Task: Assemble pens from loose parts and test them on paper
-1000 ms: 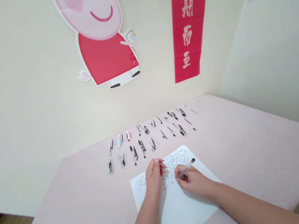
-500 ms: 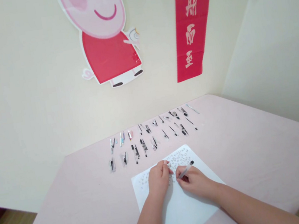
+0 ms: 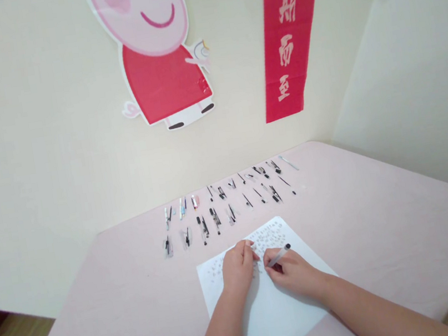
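Change: against the view a second ago, the left hand (image 3: 239,267) has slid nearer the right hand (image 3: 292,273) and lower on the sheet; since half a second ago both have hardly moved, and the pen's cap end has dipped a touch.
Desk: the pink desk (image 3: 385,233) butts against the wall (image 3: 38,162) at its far edge. Wide bare stretches lie left and right of the hands, and its right edge falls away near the side wall.
Sheet: the white sheet (image 3: 271,312) lies slightly askew in the near middle of the desk. Small marks cover its far half and its near half is blank.
Rows of pens: the rows of pens (image 3: 221,207) lie beyond the sheet, along the far edge, well apart from the hands.
Left grip: it holds nothing, with bent fingers pressed on the sheet.
Right grip: it is closed round the pen.
Pen: the pen (image 3: 278,256) is slim and pale with a black end, tilted up and to the right. Its tip meets the sheet between the two hands.
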Action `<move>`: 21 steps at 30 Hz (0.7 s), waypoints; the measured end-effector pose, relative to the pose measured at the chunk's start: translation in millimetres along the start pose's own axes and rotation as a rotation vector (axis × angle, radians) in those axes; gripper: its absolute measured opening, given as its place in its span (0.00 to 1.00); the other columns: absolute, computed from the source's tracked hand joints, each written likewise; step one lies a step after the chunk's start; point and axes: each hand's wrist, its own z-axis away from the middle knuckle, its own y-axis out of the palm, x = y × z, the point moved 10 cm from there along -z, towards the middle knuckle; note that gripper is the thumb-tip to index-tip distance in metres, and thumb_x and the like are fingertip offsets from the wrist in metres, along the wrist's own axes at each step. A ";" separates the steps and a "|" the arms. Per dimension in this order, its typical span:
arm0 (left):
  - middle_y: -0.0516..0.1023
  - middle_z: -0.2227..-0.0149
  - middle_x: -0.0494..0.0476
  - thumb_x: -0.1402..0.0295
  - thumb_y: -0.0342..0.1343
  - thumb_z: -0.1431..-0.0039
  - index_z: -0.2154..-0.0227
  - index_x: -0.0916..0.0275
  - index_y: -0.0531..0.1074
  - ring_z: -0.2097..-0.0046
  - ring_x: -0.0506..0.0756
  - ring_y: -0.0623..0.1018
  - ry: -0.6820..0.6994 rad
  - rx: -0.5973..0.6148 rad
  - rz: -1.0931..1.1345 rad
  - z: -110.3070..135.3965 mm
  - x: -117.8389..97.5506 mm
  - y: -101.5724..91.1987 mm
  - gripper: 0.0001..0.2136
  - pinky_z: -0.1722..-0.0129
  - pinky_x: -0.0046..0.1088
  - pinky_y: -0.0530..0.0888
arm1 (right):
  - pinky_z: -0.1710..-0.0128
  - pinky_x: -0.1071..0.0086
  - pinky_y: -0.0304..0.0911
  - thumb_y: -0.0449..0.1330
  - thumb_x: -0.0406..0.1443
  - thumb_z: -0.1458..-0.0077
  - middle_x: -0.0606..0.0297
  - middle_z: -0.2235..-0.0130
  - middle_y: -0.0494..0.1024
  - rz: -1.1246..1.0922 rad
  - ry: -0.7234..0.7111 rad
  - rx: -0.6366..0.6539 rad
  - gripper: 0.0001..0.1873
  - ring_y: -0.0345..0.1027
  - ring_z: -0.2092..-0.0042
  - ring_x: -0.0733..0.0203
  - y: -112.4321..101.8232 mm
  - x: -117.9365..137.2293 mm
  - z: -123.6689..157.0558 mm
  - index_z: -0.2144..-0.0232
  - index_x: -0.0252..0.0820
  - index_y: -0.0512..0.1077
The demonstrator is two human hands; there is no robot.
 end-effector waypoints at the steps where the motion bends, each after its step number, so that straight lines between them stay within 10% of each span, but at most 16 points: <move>1: 0.79 0.75 0.53 0.61 0.39 0.40 0.67 0.60 0.74 0.70 0.55 0.76 -0.001 -0.002 -0.001 0.0 0.1 0.1 0.18 0.66 0.29 0.65 | 0.75 0.75 0.52 0.51 0.28 0.55 0.71 0.79 0.65 -0.003 -0.004 0.000 0.06 0.57 0.76 0.68 0.2 -0.2 0.0 0.76 0.41 0.67; 21: 0.79 0.75 0.53 0.61 0.39 0.40 0.69 0.59 0.74 0.70 0.55 0.75 -0.010 -0.022 0.005 0.5 0.3 -1.3 0.18 0.67 0.29 0.65 | 0.75 0.75 0.52 0.51 0.26 0.57 0.71 0.79 0.64 0.019 -0.036 0.007 0.07 0.57 0.77 0.67 -0.8 2.7 0.1 0.78 0.41 0.66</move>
